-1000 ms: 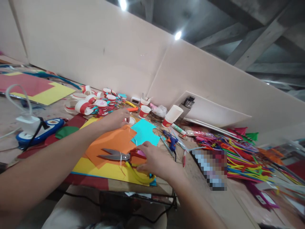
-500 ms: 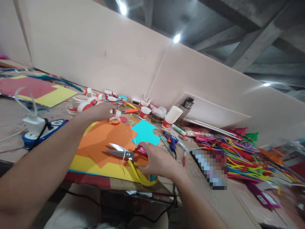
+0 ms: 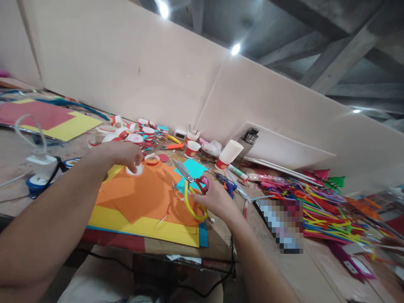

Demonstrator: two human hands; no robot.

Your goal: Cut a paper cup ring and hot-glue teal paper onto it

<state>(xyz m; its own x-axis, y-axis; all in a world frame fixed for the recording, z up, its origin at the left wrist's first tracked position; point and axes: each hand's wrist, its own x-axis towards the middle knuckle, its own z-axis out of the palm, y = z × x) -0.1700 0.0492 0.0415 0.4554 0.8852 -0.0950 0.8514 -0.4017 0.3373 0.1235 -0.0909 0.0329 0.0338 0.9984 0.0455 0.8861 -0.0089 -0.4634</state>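
Note:
My left hand [image 3: 128,155] is closed, its fingertips pinching a small white round piece [image 3: 134,171], like the cut-off bottom of a paper cup, low over the orange paper [image 3: 142,198]. In my right hand [image 3: 214,195] is a pair of scissors [image 3: 188,176] with red and yellow handles, blades parted a little and pointing up and left. A red-and-white paper ring [image 3: 152,159] and a red paper disc [image 3: 163,158] lie just right of my left hand. Thin trimmed strips [image 3: 166,213] rest on the orange paper. Turquoise paper [image 3: 193,167] lies behind the scissors.
Cut paper-cup pieces [image 3: 148,131] crowd the back left. Paper cups [image 3: 192,149] and a stack of cups [image 3: 229,154] stand behind. A blue glue gun [image 3: 227,185], a marker-like tube [image 3: 237,173] and many pipe cleaners [image 3: 328,219] lie right. A power strip [image 3: 39,185] sits left.
My left hand has moved left and toward me with the white piece. My right hand has moved right and up, swinging the scissors away from over the orange paper's middle; a strip lies on the paper.

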